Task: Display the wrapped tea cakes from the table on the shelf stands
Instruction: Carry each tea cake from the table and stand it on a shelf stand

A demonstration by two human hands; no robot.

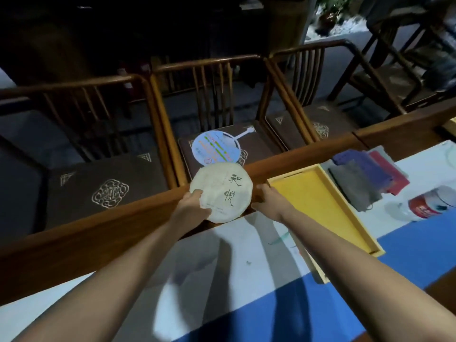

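Calligraphy in dark ink, the 2 characters 和悦, runs down the pale paper wrapper of the tea cake you hold above the far edge of the table, with smaller print near its lower rim too blurred to read. Your left hand grips its left rim, thumb curled over the top; your right hand reaches to its right rim, but you cannot tell whether those fingers grasp it. Beside your right hand sits a yellow-lined wooden tray, then folded cloths and a red-labelled bottle lying on a white and blue cover. Beyond the table stand 3 wooden chairs, the middle one carrying a round printed fan. The cake is round, flat, slightly creased.
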